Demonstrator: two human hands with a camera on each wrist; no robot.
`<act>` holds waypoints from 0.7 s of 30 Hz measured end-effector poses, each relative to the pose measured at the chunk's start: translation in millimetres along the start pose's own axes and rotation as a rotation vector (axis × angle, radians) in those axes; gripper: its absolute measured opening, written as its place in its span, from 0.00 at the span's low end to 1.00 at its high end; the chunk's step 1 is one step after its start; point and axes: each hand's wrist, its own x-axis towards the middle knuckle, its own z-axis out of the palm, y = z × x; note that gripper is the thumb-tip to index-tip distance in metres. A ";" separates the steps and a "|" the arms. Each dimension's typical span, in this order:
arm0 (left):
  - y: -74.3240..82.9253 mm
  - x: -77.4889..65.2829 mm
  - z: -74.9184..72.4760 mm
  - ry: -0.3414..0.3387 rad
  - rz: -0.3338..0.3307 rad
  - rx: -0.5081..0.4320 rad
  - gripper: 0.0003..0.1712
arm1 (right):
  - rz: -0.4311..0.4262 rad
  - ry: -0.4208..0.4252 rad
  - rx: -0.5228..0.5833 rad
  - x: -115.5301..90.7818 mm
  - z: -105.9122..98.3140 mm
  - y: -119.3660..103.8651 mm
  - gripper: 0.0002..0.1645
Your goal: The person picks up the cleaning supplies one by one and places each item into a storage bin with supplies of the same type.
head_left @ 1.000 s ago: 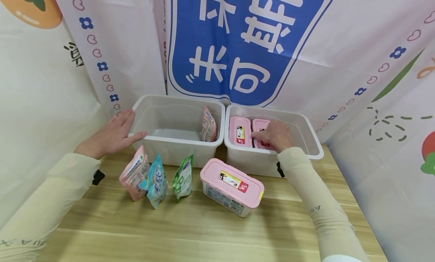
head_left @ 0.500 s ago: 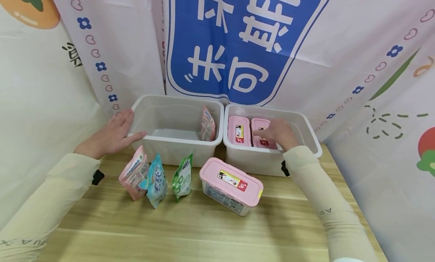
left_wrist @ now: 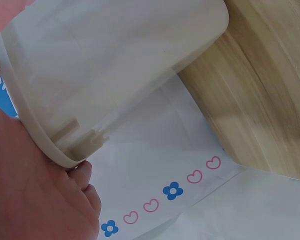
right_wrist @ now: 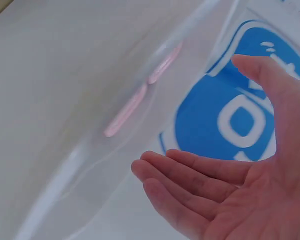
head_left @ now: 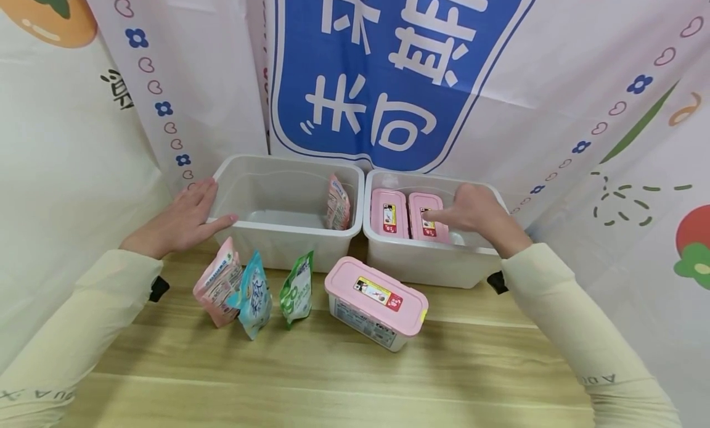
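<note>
My left hand (head_left: 180, 217) rests on the left end of the left bin (head_left: 288, 231), fingers extended along its corner and thumb on the front rim. In the left wrist view, fingertips (left_wrist: 82, 175) show at the rim's corner. My right hand (head_left: 481, 215) is over the right part of the right bin (head_left: 424, 261). Its fingers are spread and hold nothing, as the right wrist view shows. Inside that bin, two pink-lidded boxes (head_left: 390, 213) stand side by side at the left; the thumb overlaps the second box (head_left: 427, 221) in the head view.
A pink pouch (head_left: 337, 206) stands at the right inside the left bin. On the wooden table (head_left: 333, 385) in front are a pink pouch (head_left: 216, 286), a blue pouch (head_left: 256, 298), a green pouch (head_left: 297, 292) and another pink-lidded box (head_left: 377, 295). Printed cloth (head_left: 222, 58) hangs behind.
My right hand has come off the second pink-lidded box and moved right, its fingers opening. The left hand stays on the left bin, and the boxes and pouches keep their places.
</note>
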 end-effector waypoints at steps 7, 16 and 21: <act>0.9 1.0 -0.9 -0.004 -0.005 -0.008 0.59 | -0.120 0.060 -0.010 -29.1 -9.9 -12.5 0.40; 0.4 1.2 -1.0 -0.007 -0.005 -0.006 0.60 | -0.272 0.096 -0.025 -64.2 -8.9 -32.2 0.32; 0.4 0.4 -1.0 -0.011 -0.007 -0.008 0.60 | -0.336 0.116 -0.022 -78.8 -4.0 -39.7 0.31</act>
